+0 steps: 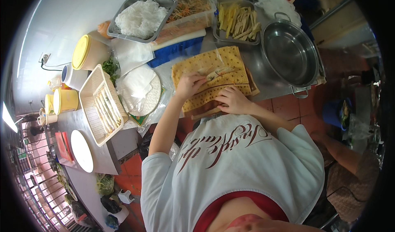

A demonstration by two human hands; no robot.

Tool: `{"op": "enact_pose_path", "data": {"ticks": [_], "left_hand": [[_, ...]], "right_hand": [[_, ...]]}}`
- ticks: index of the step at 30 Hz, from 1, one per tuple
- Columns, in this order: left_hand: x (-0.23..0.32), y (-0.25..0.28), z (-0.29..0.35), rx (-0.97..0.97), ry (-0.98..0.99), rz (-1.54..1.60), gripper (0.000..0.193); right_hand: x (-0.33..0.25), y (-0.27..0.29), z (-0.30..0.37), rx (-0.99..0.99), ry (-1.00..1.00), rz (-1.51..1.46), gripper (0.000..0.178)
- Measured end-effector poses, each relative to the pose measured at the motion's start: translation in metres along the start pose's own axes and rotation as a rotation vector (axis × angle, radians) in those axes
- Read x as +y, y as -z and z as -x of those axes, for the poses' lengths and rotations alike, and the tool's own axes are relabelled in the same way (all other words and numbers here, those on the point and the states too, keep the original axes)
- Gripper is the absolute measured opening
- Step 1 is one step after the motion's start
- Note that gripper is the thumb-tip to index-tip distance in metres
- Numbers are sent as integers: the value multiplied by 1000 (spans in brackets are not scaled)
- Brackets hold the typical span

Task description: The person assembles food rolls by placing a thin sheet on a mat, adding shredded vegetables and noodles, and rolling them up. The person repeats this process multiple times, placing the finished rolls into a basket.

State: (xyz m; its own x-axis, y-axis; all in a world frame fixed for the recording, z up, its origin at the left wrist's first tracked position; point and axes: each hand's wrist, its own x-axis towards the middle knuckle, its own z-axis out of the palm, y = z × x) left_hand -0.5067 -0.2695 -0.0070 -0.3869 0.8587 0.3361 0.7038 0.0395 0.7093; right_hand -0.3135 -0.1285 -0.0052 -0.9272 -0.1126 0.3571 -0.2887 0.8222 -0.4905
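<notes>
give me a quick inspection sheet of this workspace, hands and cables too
Surface: metal table, with a yellow patterned cloth on it
Job's things: shredded filling on the cloth; finished-looking rolls in a beige basket; white noodles and yellow strips in trays
Clutter: large metal pot at right; yellow-lidded tub at left
Hands: left hand at the filling's left end; right hand on the cloth's near edge
Cables: dark cable by the wall socket
Surroundings: another person at right; reddish tiled floor
</notes>
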Motion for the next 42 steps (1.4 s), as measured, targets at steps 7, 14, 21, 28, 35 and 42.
{"op": "enact_pose_path", "data": {"ticks": [7,14,21,28,35,42], "left_hand": [[-2,3,0,-54,62,29,11],[-12,2,1,-61,14,-75,14],[-11,0,-1,63,59,-310,14],[-4,-2,6,95,-147,-230,13],[-14,1,-1,22,115,18,13],[-27,13,-11,58,22,-431,18]], "right_hand": [[-17,13,13,-303,-89,-81,14],[-1,30,-40,124,-39,-119,22],[64,-9,-42,100,-158,-174,23],[74,-16,-52,123,-185,-157,22],[81,1,-53,-31,-261,-349,25],[91,-11,-56,7,-294,-26,22]]}}
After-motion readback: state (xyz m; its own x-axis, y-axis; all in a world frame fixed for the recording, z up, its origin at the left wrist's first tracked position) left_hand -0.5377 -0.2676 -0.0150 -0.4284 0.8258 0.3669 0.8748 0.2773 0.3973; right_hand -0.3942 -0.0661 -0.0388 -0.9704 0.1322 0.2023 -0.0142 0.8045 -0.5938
